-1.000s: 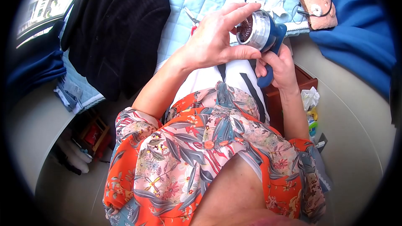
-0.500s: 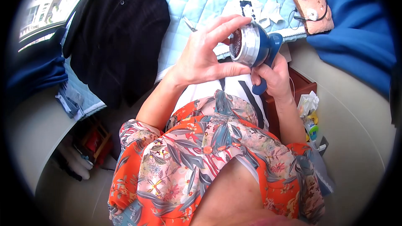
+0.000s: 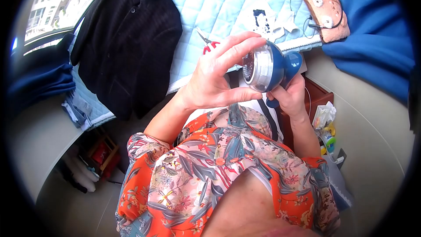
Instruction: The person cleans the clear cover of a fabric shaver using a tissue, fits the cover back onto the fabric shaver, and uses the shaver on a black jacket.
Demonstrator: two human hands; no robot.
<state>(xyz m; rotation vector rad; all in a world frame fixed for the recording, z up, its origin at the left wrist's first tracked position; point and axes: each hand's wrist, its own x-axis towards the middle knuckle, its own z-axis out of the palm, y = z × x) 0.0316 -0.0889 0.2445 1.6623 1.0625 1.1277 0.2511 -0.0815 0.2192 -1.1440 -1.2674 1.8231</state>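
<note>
A blue handheld device with a clear ring and a round metal mesh face is held up in front of my chest. My left hand spans the clear ring, thumb below and fingers above, with the mesh face turned toward its palm. Wrapped round the blue handle is my right hand. Beyond the hands, red-handled scissors lie on the light blue quilt. A dark jacket is spread on the quilt to the left.
White paper pieces with dark bits lie on the quilt. A pink cushion with a black cable is at the upper right, beside blue fabric. Small packages stand by a reddish-brown drawer unit. A window is at the upper left.
Both hands and the device sit slightly lower in view, and the device has turned a little. The scissors' red handles now show. The jacket appears shifted as the view moved.
</note>
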